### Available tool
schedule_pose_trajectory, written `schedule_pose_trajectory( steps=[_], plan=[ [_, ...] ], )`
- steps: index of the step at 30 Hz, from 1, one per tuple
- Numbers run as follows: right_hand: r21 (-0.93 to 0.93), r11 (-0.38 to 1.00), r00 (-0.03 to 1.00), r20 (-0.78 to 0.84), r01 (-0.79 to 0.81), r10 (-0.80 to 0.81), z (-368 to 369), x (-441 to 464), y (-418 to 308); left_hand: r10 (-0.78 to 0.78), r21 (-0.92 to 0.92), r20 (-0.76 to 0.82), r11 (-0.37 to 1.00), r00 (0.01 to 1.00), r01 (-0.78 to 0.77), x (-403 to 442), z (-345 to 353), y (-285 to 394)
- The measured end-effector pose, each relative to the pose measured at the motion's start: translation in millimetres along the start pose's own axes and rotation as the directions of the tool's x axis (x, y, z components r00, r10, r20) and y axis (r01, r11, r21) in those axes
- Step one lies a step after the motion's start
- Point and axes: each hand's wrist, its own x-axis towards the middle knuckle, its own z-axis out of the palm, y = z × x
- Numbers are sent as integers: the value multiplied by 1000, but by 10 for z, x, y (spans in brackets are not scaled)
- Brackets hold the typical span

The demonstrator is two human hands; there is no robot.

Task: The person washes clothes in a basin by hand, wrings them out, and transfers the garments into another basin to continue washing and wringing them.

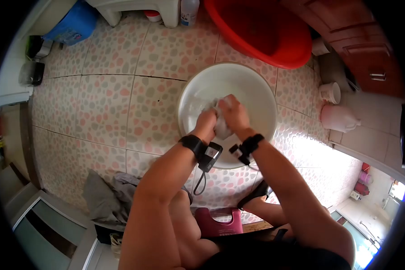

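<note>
Both of my hands are over a white basin on the tiled floor, in the head view. My left hand is closed on a light wet-looking cloth. Close beside it, on the right, my right hand grips the same cloth, its fingers bunched over the upper part. The cloth is crumpled between the two hands, and its lower part hangs below them. Black straps with small devices are on both wrists.
A large red tub lies beyond the basin. Grey clothes lie at the lower left. A blue bucket, a white stool and a bottle are at the top. A pink jug is at the right.
</note>
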Motion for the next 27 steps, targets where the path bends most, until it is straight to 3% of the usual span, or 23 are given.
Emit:
schedule_pose_trajectory(
  steps=[2, 3, 4, 6, 7, 9, 11, 12, 14, 15, 17, 18, 21, 22, 24, 25, 27],
  plan=[
    [-217, 976, 999, -20, 33, -38, -28, 143, 252, 12, 187, -68, 982, 998, 1, -142, 71, 81],
    [-216, 976, 999, -19, 29, -33, -67, 154, 334, 17, 273, -102, 962, 995, 12, -193, 95, 96],
    [-220, 975, 998, -53, 17, -30, -114, 157, 420, 88, 329, -32, 942, 996, -73, -214, 43, 144],
    [-223, 975, 995, -92, 8, -29, -173, 162, 574, 47, 342, -105, 940, 993, -8, -266, -5, 233],
    [-331, 943, 989, -129, 31, -78, -177, 165, 660, 12, 352, -179, 935, 984, 53, -285, -29, 276],
    [-431, 901, 980, -158, 40, -119, -23, 150, 801, -43, 374, -150, 922, 988, 97, -326, -96, 210],
    [-359, 919, 921, -390, -161, 8, 309, 171, 803, 23, 456, -168, 888, 986, 57, -265, -112, 49],
    [-356, 921, 922, -388, -159, 9, 392, 170, 776, 25, 458, -172, 887, 985, 57, -275, -43, 57],
    [-481, 870, 991, -8, 113, -134, 518, 120, 713, -28, 388, -189, 916, 982, 101, -269, 88, 136],
    [-485, 867, 991, -3, 116, -135, 490, 34, 641, -29, 382, -189, 919, 982, 101, -199, 40, 161],
    [51, 987, 975, 158, 149, -156, 288, -191, 330, -219, -72, 144, 970, 965, 231, -34, -125, 213],
    [161, 960, 966, 89, 228, -245, 171, -282, 155, -193, -147, 149, 966, 970, 215, -182, -29, 303],
    [315, 932, 977, 61, 177, -207, 32, -395, -189, -237, -195, 219, 940, 946, 281, -91, -54, 186],
    [309, 934, 976, 58, 182, -209, 37, -356, -155, -234, -196, 227, 940, 945, 280, -100, 11, 158],
    [157, 987, 1000, 6, 29, -30, 98, -212, -44, -41, -5, -14, 999, 999, 41, -171, 121, 90],
    [157, 987, 999, 5, 31, -32, 115, -146, -12, -39, -5, -13, 999, 999, 39, -149, 75, 59],
    [-106, 988, 993, 21, 114, -112, 78, -32, 61, -20, 61, 7, 998, 1000, 19, -126, 10, 25]
  ],
)
